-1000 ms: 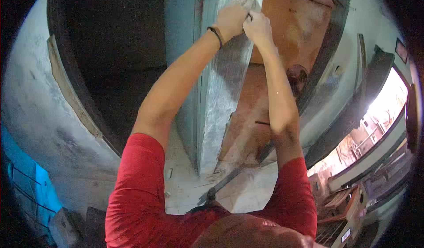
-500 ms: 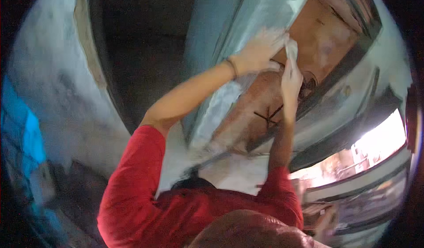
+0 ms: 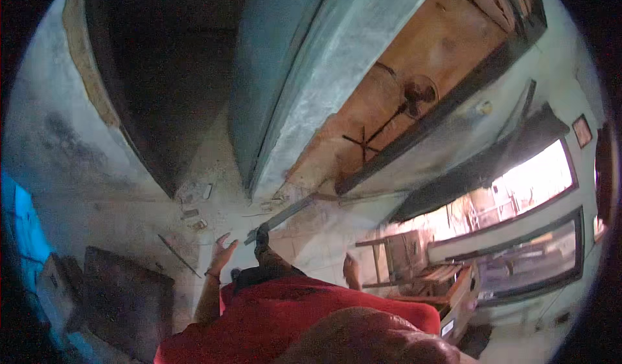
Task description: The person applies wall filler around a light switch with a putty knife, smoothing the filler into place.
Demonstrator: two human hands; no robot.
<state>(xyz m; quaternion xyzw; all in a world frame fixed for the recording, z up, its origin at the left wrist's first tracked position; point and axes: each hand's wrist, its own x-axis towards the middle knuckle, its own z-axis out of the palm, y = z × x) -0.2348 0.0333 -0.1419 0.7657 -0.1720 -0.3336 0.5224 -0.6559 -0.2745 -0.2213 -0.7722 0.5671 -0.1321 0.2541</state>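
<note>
My left hand hangs low on the left of my body, fingers spread, with nothing seen in it. A dark band circles its wrist. Close to its right, a grey plank lies on the floor, and my foot in a dark shoe is against or over its near end. My right hand is down at my right side, small and partly covered by my red shirt; its fingers do not show clearly. It is nearest to a wooden frame and seems apart from it.
Ahead stands a pale wall end between a dark doorway and an opening with a brownish floor and a pedestal fan. Wooden furniture is at right, a dark box-like piece at left. A thin stick and rubble lie on the floor.
Both hands have dropped from a raised position together in front of the wall end to my sides. A whitish strip seen at the right hand earlier is no longer visible. The view has shifted.
</note>
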